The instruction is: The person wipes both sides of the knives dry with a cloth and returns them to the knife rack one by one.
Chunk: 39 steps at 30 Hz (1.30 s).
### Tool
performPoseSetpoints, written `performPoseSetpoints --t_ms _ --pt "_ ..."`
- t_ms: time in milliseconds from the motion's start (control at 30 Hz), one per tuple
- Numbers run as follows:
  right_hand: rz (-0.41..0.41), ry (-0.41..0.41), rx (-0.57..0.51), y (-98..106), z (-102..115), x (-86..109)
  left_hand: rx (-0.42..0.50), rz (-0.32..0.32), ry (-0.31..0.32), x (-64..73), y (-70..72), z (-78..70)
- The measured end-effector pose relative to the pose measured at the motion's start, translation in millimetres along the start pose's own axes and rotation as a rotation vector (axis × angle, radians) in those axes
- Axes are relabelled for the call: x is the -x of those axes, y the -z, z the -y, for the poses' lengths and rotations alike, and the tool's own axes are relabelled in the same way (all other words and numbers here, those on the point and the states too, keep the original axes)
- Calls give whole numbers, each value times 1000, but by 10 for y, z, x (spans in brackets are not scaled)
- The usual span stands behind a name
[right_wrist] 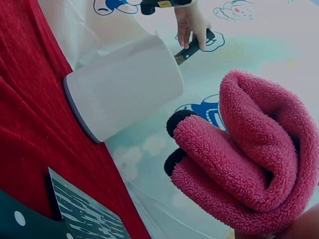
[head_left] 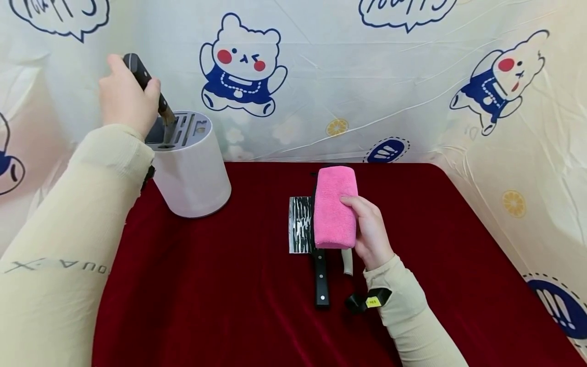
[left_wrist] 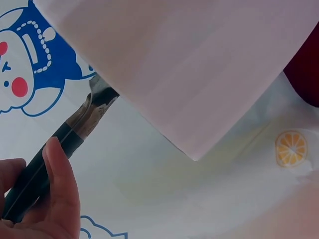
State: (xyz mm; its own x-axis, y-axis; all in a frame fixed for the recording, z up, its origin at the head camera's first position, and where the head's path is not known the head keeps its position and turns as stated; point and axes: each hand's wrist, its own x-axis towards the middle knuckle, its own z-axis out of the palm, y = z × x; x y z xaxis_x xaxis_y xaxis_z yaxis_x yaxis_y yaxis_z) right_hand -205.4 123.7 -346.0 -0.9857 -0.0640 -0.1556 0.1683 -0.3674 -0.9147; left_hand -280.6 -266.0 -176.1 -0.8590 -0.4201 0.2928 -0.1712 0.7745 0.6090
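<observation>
The right grip (head_left: 370, 232) pinched a folded pink towel (head_left: 335, 209) above the table (head_left: 229, 290). Farther off, the left grip (head_left: 125, 97), nearer the knife block (head_left: 192, 178), curled round 1 knife (head_left: 163, 106), its long axis sloping down rightward to the slotted top (head_left: 187, 130).

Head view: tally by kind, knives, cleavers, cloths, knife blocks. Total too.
Knife in the left hand: 1
Cleaver: 1
Pink cloth in the right hand: 1
Knife block: 1
Total: 4
Uncounted: pale item partly behind the cloth, kind unclear.
</observation>
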Motion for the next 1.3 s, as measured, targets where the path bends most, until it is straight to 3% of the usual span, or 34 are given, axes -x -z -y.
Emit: performPoseSetpoints --t_ms 500,700,833,967,1067,1300 --pt "-2 7 6 -7 -4 -3 -1 -11 7 4 38 -18" --pt "-7 10 10 4 8 -8 0 -91 4 100 67 -125" --pt "-5 9 13 9 31 3 -26 -203 -45 194 65 -236" --pt "-9 13 13 11 57 20 -30 -261 -99 282 45 -307" --pt "-13 17 23 18 75 27 -29 -267 -119 339 13 -313" --pt "-8 23 20 38 104 38 -72 -209 -210 488 -149 -231"
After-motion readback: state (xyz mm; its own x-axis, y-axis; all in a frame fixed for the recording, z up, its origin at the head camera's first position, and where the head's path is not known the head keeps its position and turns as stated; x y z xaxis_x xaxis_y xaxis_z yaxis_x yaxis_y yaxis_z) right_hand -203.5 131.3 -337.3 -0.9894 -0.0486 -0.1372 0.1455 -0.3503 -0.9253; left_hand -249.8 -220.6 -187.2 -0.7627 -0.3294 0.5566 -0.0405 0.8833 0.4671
